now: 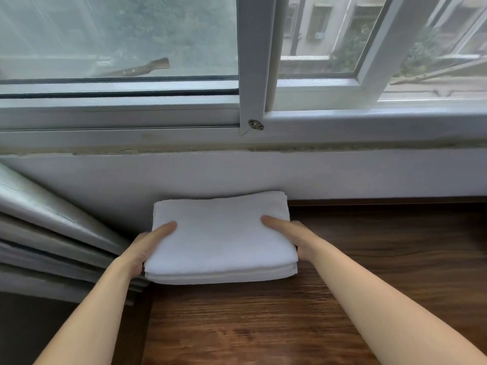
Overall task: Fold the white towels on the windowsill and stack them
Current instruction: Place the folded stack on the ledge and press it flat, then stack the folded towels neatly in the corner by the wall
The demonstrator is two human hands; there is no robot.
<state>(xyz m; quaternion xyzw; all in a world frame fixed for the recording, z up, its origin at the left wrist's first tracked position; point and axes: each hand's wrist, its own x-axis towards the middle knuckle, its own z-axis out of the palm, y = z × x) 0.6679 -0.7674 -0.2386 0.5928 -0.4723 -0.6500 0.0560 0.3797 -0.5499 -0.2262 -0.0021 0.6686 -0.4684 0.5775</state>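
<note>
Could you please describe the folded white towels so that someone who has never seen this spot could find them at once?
Start at the big window, then drop to the dark wooden sill under it. Against the white wall lies the stack of folded white towels, with the left hand and right hand on its sides. It is the only soft white thing on the brown wood.
</note>
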